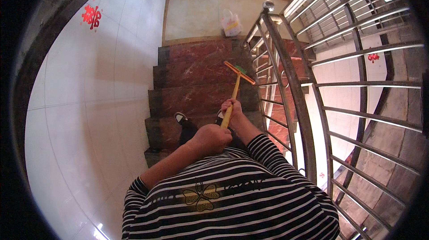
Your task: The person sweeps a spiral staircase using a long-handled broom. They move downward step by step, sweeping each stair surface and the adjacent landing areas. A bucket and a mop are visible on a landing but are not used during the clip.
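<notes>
Both my hands grip the yellow handle of a long-handled floor brush (236, 87) with an orange crosspiece and green bristles. My left hand (211, 138) closes around the handle's end near my waist. Farther up the handle, my right hand (233, 108) is wrapped around it. The brush head reaches out over the dark red stair treads (197, 72), close to the railing side; whether it touches a tread I cannot tell. My feet, in black and white shoes, stand on the stairs below my hands.
A metal stair railing (285, 59) with a ball-topped post (268, 5) runs along the right. White tiled wall (117, 72) with a red decoration (92, 17) rises on the left. A plastic bag (231, 24) lies on the pale landing (194, 15) beyond the stairs.
</notes>
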Motion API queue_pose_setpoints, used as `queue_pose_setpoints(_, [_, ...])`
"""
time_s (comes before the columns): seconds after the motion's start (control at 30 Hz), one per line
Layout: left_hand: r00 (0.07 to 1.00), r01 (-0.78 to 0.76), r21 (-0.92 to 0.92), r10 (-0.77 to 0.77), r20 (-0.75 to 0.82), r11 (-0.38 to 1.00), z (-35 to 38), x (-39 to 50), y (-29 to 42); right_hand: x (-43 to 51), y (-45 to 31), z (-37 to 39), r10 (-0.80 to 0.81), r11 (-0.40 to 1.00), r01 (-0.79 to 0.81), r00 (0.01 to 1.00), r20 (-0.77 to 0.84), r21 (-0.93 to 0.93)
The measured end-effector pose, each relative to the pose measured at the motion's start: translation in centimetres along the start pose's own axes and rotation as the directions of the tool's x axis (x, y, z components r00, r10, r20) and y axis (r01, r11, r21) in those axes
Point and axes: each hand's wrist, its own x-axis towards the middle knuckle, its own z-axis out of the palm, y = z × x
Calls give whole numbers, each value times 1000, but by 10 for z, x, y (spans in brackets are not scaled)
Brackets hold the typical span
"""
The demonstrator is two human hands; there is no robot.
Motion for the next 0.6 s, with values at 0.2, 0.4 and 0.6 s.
queue_pose_setpoints(0.2, [991,-48,-125,32,-128,991,-33,-5,21,-29,28,11,51,976,-67,995,81,209])
queue_pose_setpoints(0.4, [999,-23,-163,17,-41,986,-14,1,8,-28,18,-13,18,968,-19,1000,8,250])
queue_pose_setpoints(0.6, [998,-38,-174,28,-59,984,0,-12,-1,-28,6,-10,-32,978,31,999,2,205])
